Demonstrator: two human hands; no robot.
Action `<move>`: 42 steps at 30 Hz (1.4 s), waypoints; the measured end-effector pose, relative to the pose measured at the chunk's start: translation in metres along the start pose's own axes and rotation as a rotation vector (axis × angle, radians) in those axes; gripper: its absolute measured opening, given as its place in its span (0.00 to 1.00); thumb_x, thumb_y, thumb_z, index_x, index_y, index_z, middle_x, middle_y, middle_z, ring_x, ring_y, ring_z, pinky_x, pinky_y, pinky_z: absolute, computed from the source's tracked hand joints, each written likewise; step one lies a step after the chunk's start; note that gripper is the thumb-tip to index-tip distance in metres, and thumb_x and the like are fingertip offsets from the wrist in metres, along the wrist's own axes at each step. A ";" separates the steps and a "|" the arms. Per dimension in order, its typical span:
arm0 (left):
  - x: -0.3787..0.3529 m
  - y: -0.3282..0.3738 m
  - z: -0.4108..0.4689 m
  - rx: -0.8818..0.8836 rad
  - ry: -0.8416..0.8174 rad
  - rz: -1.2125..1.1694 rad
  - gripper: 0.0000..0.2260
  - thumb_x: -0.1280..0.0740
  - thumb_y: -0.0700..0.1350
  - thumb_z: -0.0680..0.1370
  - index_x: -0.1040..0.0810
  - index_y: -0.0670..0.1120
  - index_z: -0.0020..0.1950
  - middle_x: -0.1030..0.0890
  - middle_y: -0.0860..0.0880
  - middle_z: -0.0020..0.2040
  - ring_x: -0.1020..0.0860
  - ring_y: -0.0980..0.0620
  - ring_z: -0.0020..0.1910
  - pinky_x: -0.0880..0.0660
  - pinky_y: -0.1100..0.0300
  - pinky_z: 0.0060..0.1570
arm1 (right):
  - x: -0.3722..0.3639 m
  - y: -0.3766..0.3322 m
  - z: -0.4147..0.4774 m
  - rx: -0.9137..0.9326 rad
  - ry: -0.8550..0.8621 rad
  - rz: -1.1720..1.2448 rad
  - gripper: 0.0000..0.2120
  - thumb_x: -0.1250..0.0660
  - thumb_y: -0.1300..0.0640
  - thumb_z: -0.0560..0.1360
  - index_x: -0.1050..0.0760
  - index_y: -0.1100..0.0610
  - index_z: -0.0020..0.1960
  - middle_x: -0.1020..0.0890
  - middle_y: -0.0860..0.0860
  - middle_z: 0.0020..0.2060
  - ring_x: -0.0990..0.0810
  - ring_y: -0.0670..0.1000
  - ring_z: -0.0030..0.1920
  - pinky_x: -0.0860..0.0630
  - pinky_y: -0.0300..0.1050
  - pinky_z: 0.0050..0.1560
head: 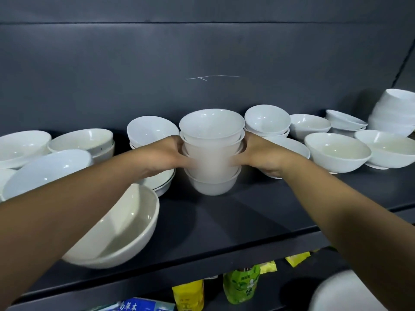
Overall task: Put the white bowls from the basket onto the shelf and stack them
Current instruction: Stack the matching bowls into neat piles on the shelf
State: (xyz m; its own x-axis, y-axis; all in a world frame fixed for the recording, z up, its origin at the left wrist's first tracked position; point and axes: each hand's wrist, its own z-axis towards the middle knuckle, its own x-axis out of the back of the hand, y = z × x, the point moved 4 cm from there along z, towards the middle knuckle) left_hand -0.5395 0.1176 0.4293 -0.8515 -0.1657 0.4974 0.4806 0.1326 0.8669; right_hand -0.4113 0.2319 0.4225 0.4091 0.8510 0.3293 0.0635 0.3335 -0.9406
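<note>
1. Head view, the task's thing: the stack of white bowls (212,151), several nested together, stands upright at the centre of the picture on the dark shelf (247,216). I cannot tell whether its foot rests on the board or hangs just above it.
2. The grip: the left hand (167,153) is at the stack's 9 o'clock and the right hand (258,154) at its 3 o'clock. Each thumb curls round the front wall at mid height and the fingers are hidden behind. Both grips are closed on the stack.
3. Handling, as a judgement: the bowls look glazed, so stiff, smooth, probably slippery and brittle. Several together will likely be heavy. The bowls above the thumbs are only nested, so a tilt could slide them.
4. Where to hold: 2 opposite sides, low down and just under a rim so the lip bears on the fingers, keeping the stack level.
5. Neighbours: a tilted bowl (150,129) is near at 10 o'clock and another bowl (267,118) at 2 o'clock. A large bowl (116,232) at 7 o'clock lies under the left forearm, so a careless elbow could knock it.
6. Below the shelf at 6 o'clock hang packets (241,286).
</note>
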 end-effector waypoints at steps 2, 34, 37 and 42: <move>-0.003 -0.001 0.001 -0.018 -0.006 -0.036 0.21 0.28 0.35 0.68 0.26 0.54 0.56 0.20 0.58 0.55 0.22 0.64 0.54 0.26 0.71 0.53 | -0.001 0.002 0.000 0.002 0.014 0.033 0.32 0.26 0.66 0.65 0.33 0.49 0.64 0.23 0.43 0.58 0.26 0.43 0.61 0.29 0.38 0.62; 0.054 -0.003 -0.076 0.088 0.392 0.357 0.08 0.37 0.50 0.77 0.23 0.50 0.52 0.26 0.53 0.49 0.29 0.56 0.49 0.34 0.70 0.44 | -0.025 0.010 -0.027 0.233 0.501 -0.004 0.34 0.26 0.52 0.66 0.35 0.52 0.69 0.28 0.46 0.67 0.31 0.44 0.68 0.35 0.44 0.70; 0.053 -0.002 -0.114 0.056 0.468 0.445 0.07 0.35 0.52 0.75 0.22 0.56 0.52 0.21 0.56 0.49 0.25 0.57 0.51 0.32 0.71 0.45 | -0.039 -0.005 -0.051 0.311 0.706 -0.048 0.26 0.28 0.57 0.70 0.32 0.50 0.66 0.29 0.46 0.66 0.33 0.44 0.68 0.38 0.41 0.70; 0.028 -0.027 -0.177 0.007 0.521 0.485 0.32 0.43 0.80 0.50 0.30 0.67 0.49 0.28 0.70 0.54 0.27 0.61 0.56 0.39 0.85 0.50 | -0.098 -0.051 -0.044 0.388 0.439 -0.044 0.11 0.29 0.59 0.71 0.24 0.46 0.50 0.24 0.38 0.52 0.26 0.39 0.58 0.33 0.32 0.63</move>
State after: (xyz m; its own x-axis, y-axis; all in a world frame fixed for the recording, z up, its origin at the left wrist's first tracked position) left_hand -0.5395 -0.0633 0.4257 -0.3304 -0.5320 0.7796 0.7772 0.3153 0.5445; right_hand -0.4148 0.1131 0.4348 0.7576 0.6128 0.2246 -0.2150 0.5592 -0.8006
